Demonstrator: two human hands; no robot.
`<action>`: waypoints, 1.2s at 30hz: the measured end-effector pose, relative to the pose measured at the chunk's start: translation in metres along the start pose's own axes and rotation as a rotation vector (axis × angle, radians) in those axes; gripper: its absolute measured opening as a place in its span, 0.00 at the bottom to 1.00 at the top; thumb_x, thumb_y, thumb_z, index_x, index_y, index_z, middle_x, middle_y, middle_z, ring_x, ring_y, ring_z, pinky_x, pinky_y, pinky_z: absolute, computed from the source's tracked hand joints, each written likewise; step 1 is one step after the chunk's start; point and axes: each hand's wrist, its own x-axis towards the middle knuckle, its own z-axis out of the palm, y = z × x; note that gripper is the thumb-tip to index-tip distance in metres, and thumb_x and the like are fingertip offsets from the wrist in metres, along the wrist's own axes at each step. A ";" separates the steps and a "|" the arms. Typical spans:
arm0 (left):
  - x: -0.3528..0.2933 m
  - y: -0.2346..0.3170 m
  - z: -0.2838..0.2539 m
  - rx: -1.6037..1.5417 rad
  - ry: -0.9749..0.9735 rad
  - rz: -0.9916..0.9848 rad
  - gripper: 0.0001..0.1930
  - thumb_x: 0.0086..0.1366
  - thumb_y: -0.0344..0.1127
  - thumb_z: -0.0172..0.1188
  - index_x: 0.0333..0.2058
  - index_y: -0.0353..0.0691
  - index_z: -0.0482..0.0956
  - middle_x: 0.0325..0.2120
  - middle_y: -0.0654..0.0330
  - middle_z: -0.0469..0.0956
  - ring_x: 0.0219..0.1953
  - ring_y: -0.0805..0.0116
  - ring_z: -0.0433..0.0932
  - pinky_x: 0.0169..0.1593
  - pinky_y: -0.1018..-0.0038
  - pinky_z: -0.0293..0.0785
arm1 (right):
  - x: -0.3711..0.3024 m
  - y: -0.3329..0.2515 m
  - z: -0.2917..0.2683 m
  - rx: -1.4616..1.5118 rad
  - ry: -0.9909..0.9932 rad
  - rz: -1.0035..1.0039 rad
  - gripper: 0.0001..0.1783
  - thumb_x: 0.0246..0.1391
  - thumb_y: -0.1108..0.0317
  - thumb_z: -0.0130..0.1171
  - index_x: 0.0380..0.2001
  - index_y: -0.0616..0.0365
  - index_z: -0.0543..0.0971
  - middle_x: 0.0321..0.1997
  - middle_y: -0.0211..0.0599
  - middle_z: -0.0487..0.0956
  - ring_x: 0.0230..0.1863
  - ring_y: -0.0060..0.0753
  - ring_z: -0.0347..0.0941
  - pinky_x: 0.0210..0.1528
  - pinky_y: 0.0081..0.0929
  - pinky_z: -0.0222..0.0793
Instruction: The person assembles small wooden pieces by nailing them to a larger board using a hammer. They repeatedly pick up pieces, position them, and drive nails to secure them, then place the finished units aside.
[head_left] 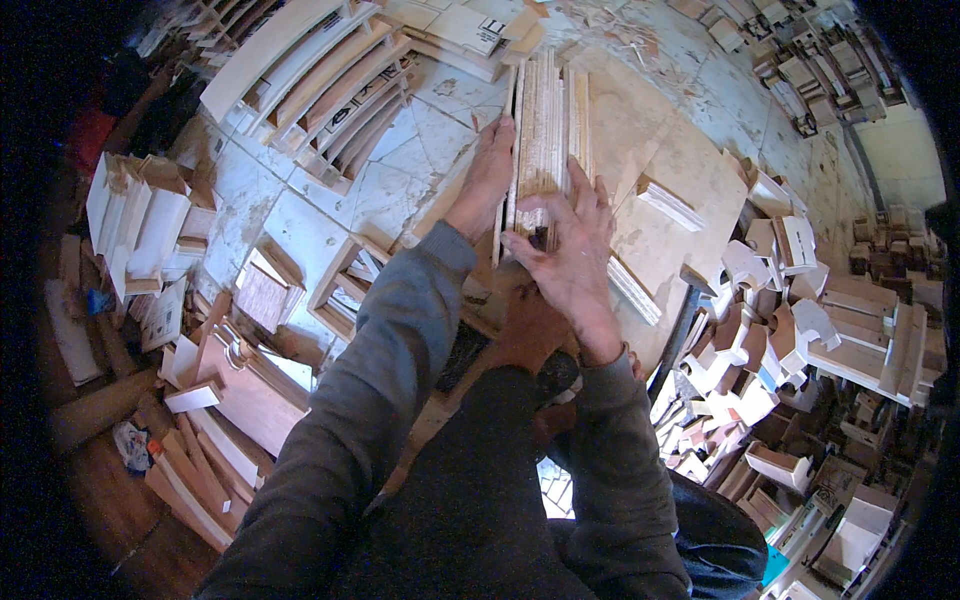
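Note:
A bundle of long, narrow plywood strips (546, 120) stands on edge, side by side, on a plywood sheet in front of me. My left hand (487, 180) is closed along the left side of the bundle, its fingers partly hidden by the outermost strip. Across the near end lies my right hand (568, 245), the thumb toward the left strip and the fingers bent over the right side. A small dark block or gap (540, 237) shows between thumb and fingers; I cannot tell which.
Two short plywood strips (670, 205) (634, 290) lie on the sheet (640, 150) to the right. Beside them leans a dark hammer-like tool (690, 290). Curved wooden frames (330, 90) stand at far left. Wood offcuts (750, 330) are heaped at right, and boards (250, 385) at left.

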 end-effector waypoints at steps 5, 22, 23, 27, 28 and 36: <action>0.001 -0.004 -0.006 -0.332 -0.256 -0.023 0.29 0.72 0.54 0.34 0.59 0.34 0.59 0.51 0.51 0.70 0.50 0.64 0.73 0.54 0.70 0.69 | 0.003 0.010 -0.001 0.160 0.012 -0.031 0.32 0.38 0.60 0.71 0.50 0.46 0.71 0.67 0.50 0.55 0.68 0.65 0.44 0.67 0.54 0.44; 0.010 -0.056 -0.023 -0.239 -0.086 -0.101 0.25 0.65 0.38 0.53 0.58 0.35 0.63 0.49 0.57 0.73 0.46 0.70 0.74 0.50 0.74 0.72 | 0.034 0.015 -0.003 0.096 0.061 0.254 0.53 0.39 0.62 0.67 0.66 0.52 0.50 0.65 0.54 0.56 0.60 0.55 0.61 0.59 0.47 0.63; 0.006 -0.054 -0.020 -0.256 -0.149 -0.066 0.25 0.65 0.41 0.54 0.57 0.35 0.64 0.48 0.58 0.74 0.45 0.70 0.75 0.49 0.73 0.73 | 0.033 0.025 -0.008 0.363 0.059 0.270 0.50 0.41 0.65 0.65 0.66 0.54 0.50 0.64 0.53 0.57 0.60 0.51 0.63 0.58 0.45 0.65; -0.004 -0.033 -0.011 -0.561 -0.485 -0.276 0.23 0.65 0.51 0.52 0.52 0.41 0.71 0.43 0.62 0.78 0.38 0.72 0.79 0.43 0.72 0.77 | 0.017 0.050 -0.026 1.197 0.036 0.487 0.44 0.48 0.74 0.57 0.66 0.59 0.48 0.62 0.45 0.61 0.57 0.38 0.66 0.55 0.32 0.69; -0.004 -0.024 -0.010 -0.648 -0.527 -0.266 0.22 0.66 0.51 0.52 0.51 0.43 0.72 0.42 0.62 0.78 0.38 0.73 0.79 0.43 0.72 0.77 | 0.011 0.051 -0.026 1.208 0.035 0.511 0.43 0.49 0.72 0.56 0.67 0.59 0.48 0.62 0.44 0.61 0.57 0.38 0.66 0.55 0.32 0.69; -0.034 0.028 -0.052 -0.426 -0.374 -0.269 0.18 0.65 0.45 0.52 0.48 0.40 0.70 0.38 0.56 0.78 0.34 0.68 0.80 0.34 0.71 0.81 | -0.018 0.010 -0.004 1.423 -0.051 0.440 0.41 0.55 0.59 0.51 0.68 0.57 0.47 0.62 0.46 0.63 0.57 0.37 0.67 0.56 0.29 0.67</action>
